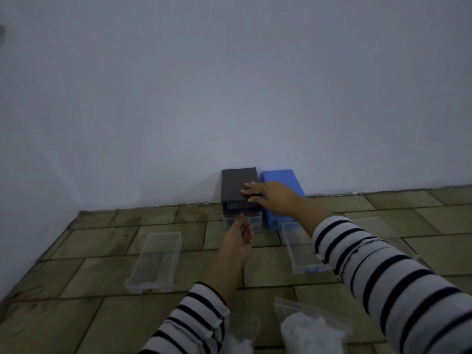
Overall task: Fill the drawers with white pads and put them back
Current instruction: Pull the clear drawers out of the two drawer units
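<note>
1. Your right hand (270, 194) is resting flat, fingers straight, on top of the black cabinet (238, 183) against the far wall.
2. Your left hand (238, 237) is reaching at a clear drawer (255, 219) sticking out of that cabinet; I cannot tell its grip.
3. White pads (309, 330) are lying nearest you.

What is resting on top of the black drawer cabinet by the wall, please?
The right hand rests on top of the black drawer cabinet, fingers laid flat near its front right corner. The rest of the top is bare. What lies under the hand cannot be seen.
</note>
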